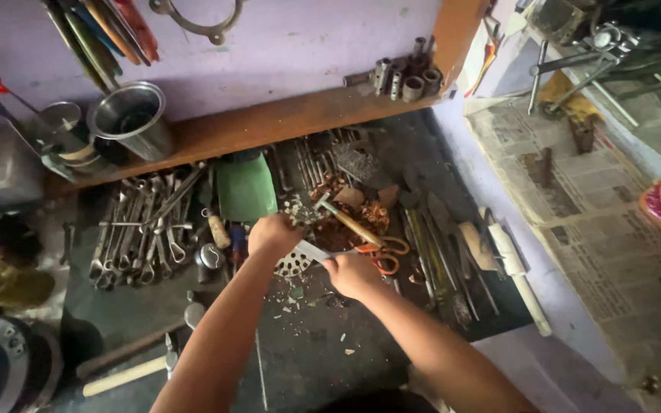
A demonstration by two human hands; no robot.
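My left hand [273, 232] and my right hand [352, 274] are both closed around a flat metal blade [311, 251] held between them over a dark workbench [323, 344]. A pale perforated metal piece [292, 265] lies right under the blade. Just beyond my right hand lie orange-handled scissors [388, 256] and a small hammer with a wooden handle [346, 218]. A green plastic scoop [245, 187] sits behind my left hand.
Several spanners [143, 229] lie in a row at the left. Files and long tools [453, 252] lie at the right. Steel cups [133, 118] and sockets [403, 76] stand on a wooden shelf. A wooden-handled hammer [131, 372] lies near left. Newspaper [606, 229] covers the right surface.
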